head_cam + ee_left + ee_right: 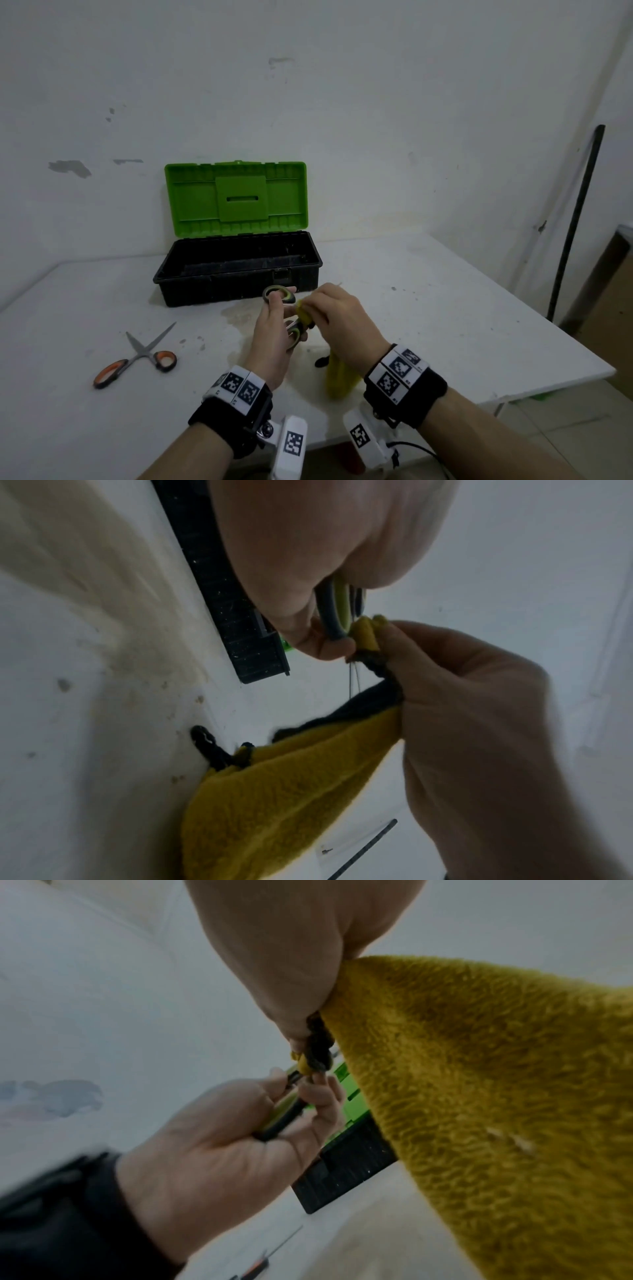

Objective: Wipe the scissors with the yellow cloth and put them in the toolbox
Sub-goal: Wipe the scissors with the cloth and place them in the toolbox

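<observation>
My left hand (274,329) grips a pair of scissors with grey and lime handles (278,294) by the handles, above the table in front of the toolbox. My right hand (337,315) pinches the yellow cloth (337,377) around the blades, which are hidden inside it. The cloth's tail hangs down to the table. The wrist views show the handles (337,607) in my left fingers and the yellow cloth (496,1096) bunched under my right fingers. The black toolbox (236,270) stands behind my hands, its green lid (236,198) upright and open.
A second pair of scissors with orange and black handles (137,356) lies open on the white table (445,308) at the left. A dark pole (575,222) leans on the wall at the right. The table's right edge is close to my right arm.
</observation>
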The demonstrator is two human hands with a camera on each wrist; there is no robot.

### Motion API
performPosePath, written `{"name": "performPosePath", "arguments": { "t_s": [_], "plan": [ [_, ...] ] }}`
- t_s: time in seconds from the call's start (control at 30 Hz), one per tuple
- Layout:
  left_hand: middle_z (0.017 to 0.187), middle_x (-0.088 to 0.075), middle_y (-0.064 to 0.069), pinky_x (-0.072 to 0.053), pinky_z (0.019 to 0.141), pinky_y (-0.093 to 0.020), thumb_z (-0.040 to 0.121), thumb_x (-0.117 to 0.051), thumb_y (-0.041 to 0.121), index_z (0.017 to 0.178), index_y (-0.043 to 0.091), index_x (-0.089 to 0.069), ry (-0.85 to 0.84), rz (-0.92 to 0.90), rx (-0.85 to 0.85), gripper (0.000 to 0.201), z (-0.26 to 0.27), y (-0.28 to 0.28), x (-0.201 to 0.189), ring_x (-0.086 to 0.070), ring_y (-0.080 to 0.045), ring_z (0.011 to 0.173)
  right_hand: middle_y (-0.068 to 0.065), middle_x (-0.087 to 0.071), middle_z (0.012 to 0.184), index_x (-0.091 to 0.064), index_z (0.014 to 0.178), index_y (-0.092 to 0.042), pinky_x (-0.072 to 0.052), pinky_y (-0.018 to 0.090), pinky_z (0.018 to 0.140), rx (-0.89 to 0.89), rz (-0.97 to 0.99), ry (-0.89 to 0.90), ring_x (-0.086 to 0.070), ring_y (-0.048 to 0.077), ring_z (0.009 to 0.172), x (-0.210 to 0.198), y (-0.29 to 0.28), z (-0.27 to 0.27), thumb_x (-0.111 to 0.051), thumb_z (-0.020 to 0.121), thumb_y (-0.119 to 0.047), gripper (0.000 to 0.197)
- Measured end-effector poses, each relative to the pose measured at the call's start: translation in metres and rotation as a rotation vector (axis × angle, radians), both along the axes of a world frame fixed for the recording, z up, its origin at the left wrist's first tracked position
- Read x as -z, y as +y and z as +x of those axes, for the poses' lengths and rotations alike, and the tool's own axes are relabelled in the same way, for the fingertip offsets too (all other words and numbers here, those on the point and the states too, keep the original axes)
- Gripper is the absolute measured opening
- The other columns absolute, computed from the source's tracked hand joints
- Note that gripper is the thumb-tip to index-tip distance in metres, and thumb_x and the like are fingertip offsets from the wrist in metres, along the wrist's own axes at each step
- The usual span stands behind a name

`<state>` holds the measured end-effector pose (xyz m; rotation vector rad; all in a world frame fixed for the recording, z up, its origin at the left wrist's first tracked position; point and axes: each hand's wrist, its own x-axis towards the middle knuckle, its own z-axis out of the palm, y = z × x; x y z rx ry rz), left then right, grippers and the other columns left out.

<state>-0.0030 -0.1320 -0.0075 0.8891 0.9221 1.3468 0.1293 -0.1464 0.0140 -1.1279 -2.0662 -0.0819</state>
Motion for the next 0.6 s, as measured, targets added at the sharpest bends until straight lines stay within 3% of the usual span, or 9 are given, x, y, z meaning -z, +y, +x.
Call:
{"name": "performPosePath", "arguments": {
  "t_s": [0.13, 0.23, 0.3, 0.4, 0.47, 0.53, 0.6],
  "plan": [
    [0.099, -0.059, -0.016, -0.048, 0.055, -0.031, 0.107, -0.033, 0.045, 0.110, 0.022, -0.061, 0.016, 0.001, -0.013, 0.036, -0.004, -0.002, 0.001, -0.055, -0.022, 0.067, 0.005, -0.061, 0.092, -0.071, 0.091, -0.008, -0.051, 0.031, 0.076, 0.101, -0.076, 0.081, -0.058, 0.018, 0.081, 0.003, 0.014, 0.012, -0.058, 0.094, -0.009, 0.014],
    [0.096, -0.058, -0.014, -0.047, 0.052, -0.031, 0.106, -0.030, 0.048, 0.112, 0.023, -0.058, 0.055, -0.012, 0.001, 0.038, -0.010, 0.000, 0.002, -0.054, -0.022, 0.061, -0.004, -0.062, 0.088, -0.070, 0.092, -0.014, -0.042, 0.012, 0.074, 0.183, -0.092, 0.224, -0.055, 0.007, 0.077, -0.007, 0.015, 0.028, -0.059, 0.094, -0.012, 0.011],
    [0.089, -0.061, -0.015, -0.045, 0.048, -0.029, 0.105, -0.029, 0.053, 0.115, 0.026, -0.054, 0.107, -0.025, 0.024, 0.038, -0.014, 0.001, 0.003, -0.056, -0.020, 0.056, -0.007, -0.062, 0.080, -0.064, 0.093, -0.017, -0.039, 0.007, 0.066, 0.184, -0.103, 0.344, -0.053, 0.002, 0.070, -0.013, 0.012, 0.033, -0.057, 0.096, -0.015, 0.008],
    [0.078, -0.058, -0.011, -0.034, 0.043, -0.024, 0.104, -0.028, 0.055, 0.114, 0.027, -0.050, 0.213, 0.004, 0.065, 0.037, -0.018, 0.003, 0.002, -0.051, -0.015, 0.048, -0.006, -0.054, 0.063, -0.052, 0.095, -0.023, -0.035, 0.016, 0.050, 0.192, -0.207, 0.461, -0.045, 0.006, 0.052, -0.016, 0.009, 0.039, -0.047, 0.102, -0.025, 0.009],
    [0.076, -0.054, -0.007, -0.026, 0.042, -0.022, 0.100, -0.030, 0.060, 0.106, 0.015, -0.048, 0.239, 0.034, 0.118, 0.049, -0.021, 0.004, 0.000, -0.044, -0.012, 0.046, 0.000, -0.057, 0.063, -0.048, 0.095, -0.026, -0.037, 0.022, 0.049, 0.185, -0.286, 0.478, -0.044, 0.007, 0.050, -0.016, 0.009, 0.043, -0.041, 0.103, -0.031, 0.012],
    [0.074, -0.052, -0.002, -0.021, 0.043, -0.022, 0.087, -0.031, 0.076, 0.096, 0.010, -0.046, 0.238, 0.066, 0.178, 0.068, -0.024, 0.006, -0.001, -0.037, -0.009, 0.048, 0.006, -0.061, 0.072, -0.047, 0.097, -0.025, -0.042, 0.028, 0.054, 0.161, -0.390, 0.533, -0.051, 0.012, 0.058, -0.018, 0.008, 0.045, -0.036, 0.104, -0.033, 0.016],
    [0.072, -0.051, 0.001, -0.018, 0.044, -0.022, 0.066, -0.029, 0.095, 0.090, 0.012, -0.048, 0.190, 0.091, 0.230, 0.089, -0.028, 0.009, 0.000, -0.033, -0.008, 0.051, 0.008, -0.055, 0.079, -0.048, 0.101, -0.017, -0.042, 0.022, 0.054, 0.121, -0.530, 0.670, -0.049, 0.015, 0.062, -0.022, 0.004, 0.045, -0.034, 0.105, -0.034, 0.023]
  ]
}}
